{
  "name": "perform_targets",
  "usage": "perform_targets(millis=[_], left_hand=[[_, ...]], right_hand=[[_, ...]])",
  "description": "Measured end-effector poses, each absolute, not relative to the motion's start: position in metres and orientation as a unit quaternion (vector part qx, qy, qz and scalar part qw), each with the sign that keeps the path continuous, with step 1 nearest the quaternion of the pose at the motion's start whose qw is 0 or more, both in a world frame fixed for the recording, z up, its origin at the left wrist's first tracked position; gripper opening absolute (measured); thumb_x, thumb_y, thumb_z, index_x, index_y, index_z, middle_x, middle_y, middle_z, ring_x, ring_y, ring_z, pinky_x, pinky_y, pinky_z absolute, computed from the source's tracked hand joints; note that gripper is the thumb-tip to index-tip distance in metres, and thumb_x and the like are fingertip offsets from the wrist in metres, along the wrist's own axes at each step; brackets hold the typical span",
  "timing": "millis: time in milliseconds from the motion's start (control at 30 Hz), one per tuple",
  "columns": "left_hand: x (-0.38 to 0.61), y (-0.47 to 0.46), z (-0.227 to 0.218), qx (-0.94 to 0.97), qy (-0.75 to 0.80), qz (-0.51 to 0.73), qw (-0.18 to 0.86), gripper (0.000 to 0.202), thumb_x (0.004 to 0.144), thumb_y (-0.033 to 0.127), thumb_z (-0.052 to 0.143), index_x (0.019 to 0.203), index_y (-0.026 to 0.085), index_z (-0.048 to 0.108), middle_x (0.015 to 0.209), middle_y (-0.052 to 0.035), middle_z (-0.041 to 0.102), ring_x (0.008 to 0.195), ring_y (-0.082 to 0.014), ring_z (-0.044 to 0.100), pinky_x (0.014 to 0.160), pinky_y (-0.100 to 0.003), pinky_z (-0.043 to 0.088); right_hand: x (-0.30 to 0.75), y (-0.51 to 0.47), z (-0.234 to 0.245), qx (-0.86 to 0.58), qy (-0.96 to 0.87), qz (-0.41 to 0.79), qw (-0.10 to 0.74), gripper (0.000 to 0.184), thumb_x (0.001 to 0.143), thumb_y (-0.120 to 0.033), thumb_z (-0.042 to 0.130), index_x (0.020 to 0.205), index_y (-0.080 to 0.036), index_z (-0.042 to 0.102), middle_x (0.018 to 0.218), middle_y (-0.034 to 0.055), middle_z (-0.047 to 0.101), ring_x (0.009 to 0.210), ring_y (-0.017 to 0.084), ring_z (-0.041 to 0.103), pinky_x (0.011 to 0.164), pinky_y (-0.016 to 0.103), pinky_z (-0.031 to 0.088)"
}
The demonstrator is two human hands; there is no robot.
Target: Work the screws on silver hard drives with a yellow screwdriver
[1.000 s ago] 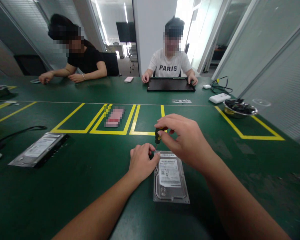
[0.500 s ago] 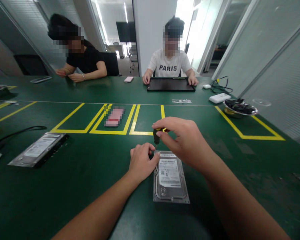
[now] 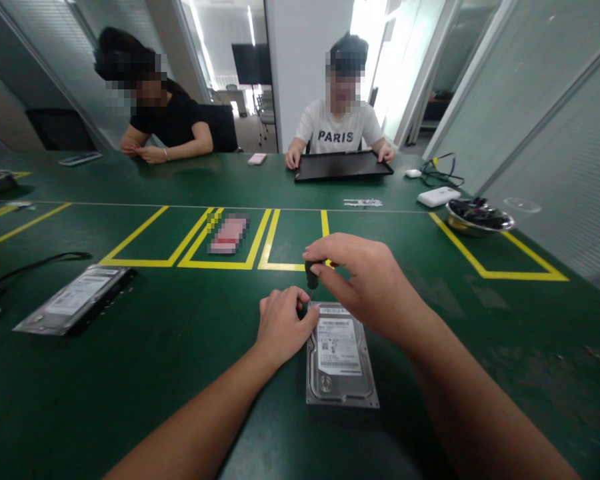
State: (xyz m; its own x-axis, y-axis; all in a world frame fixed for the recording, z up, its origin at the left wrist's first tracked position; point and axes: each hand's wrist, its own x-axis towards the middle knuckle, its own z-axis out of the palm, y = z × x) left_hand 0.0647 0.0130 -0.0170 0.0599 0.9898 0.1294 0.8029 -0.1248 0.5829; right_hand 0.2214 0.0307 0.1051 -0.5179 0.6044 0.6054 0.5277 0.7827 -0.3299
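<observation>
A silver hard drive point(image 3: 341, 357) with a white label lies flat on the green table point(image 3: 180, 373) in front of me. My right hand point(image 3: 365, 280) pinches the black and yellow handle of a small screwdriver point(image 3: 311, 275), held upright with its tip at the drive's far left corner. My left hand point(image 3: 283, 323) is curled shut against that same corner, fingers by the screwdriver's shaft; what they press on is hidden.
A second hard drive point(image 3: 73, 308) lies at the left beside a black cable point(image 3: 35, 265). Yellow tape boxes point(image 3: 260, 248) mark the table. A metal bowl point(image 3: 480, 217) and a white box point(image 3: 439, 196) stand at the right. Two people sit opposite; one holds a black tablet point(image 3: 343, 167).
My right hand has turned slightly on the screwdriver handle. The person opposite has tilted the tablet up. The other person's hand has drawn back from the phone at far left.
</observation>
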Motion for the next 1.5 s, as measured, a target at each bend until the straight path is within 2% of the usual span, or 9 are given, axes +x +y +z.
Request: perform_targets(millis=[167,633,867,1167,1500], left_hand=[[0.0637,0.0121,-0.0167,0.705,0.637,0.255,0.179,0.014,0.081,0.036,0.064,0.085,0.024,0.06,0.075,0.0024,0.061,0.082,-0.0214,0.054,0.076,-0.035,0.03],[0.0654,0.0131,-0.0165,0.703,0.64,0.254,0.178,0.014,0.081,0.037,0.064,0.085,0.024,0.061,0.075,0.0023,0.062,0.083,-0.0218,0.055,0.076,-0.035,0.03],[0.0645,0.013,-0.017,0.704,0.639,0.254,0.18,0.015,0.081,0.038,0.064,0.085,0.024,0.061,0.076,0.0017,0.063,0.084,-0.0219,0.055,0.075,-0.035,0.031],[0.0649,0.0131,-0.0137,0.708,0.643,0.235,0.172,0.014,0.082,0.037,0.063,0.084,0.023,0.061,0.076,0.0012,0.064,0.084,-0.0226,0.056,0.075,-0.035,0.032],[0.0631,0.0128,-0.0127,0.713,0.639,0.229,0.172,0.015,0.084,0.038,0.063,0.086,0.023,0.062,0.079,0.0009,0.065,0.086,-0.0231,0.056,0.073,-0.034,0.032]], right_hand=[[0.2205,0.0298,0.1062,-0.36,-0.863,0.043,0.351,0.014,0.087,-0.009,0.061,0.095,-0.01,0.072,0.096,0.0091,0.072,0.091,0.02,0.067,0.083,0.032,0.051],[0.2197,0.0316,0.1047,-0.362,-0.863,0.04,0.35,0.016,0.088,-0.011,0.06,0.097,-0.011,0.073,0.099,0.0088,0.071,0.093,0.019,0.065,0.084,0.03,0.05],[0.2199,0.0305,0.1057,-0.372,-0.861,0.036,0.345,0.017,0.088,-0.011,0.06,0.097,-0.011,0.074,0.097,0.0095,0.069,0.089,0.018,0.064,0.08,0.03,0.05],[0.22,0.0277,0.1102,-0.349,-0.873,0.07,0.333,0.019,0.088,-0.009,0.056,0.096,-0.015,0.072,0.102,0.0084,0.073,0.097,0.02,0.066,0.088,0.034,0.052],[0.2208,0.0293,0.1082,-0.342,-0.873,0.064,0.341,0.016,0.088,-0.01,0.057,0.094,-0.013,0.072,0.1,0.0084,0.073,0.096,0.019,0.067,0.087,0.032,0.051]])
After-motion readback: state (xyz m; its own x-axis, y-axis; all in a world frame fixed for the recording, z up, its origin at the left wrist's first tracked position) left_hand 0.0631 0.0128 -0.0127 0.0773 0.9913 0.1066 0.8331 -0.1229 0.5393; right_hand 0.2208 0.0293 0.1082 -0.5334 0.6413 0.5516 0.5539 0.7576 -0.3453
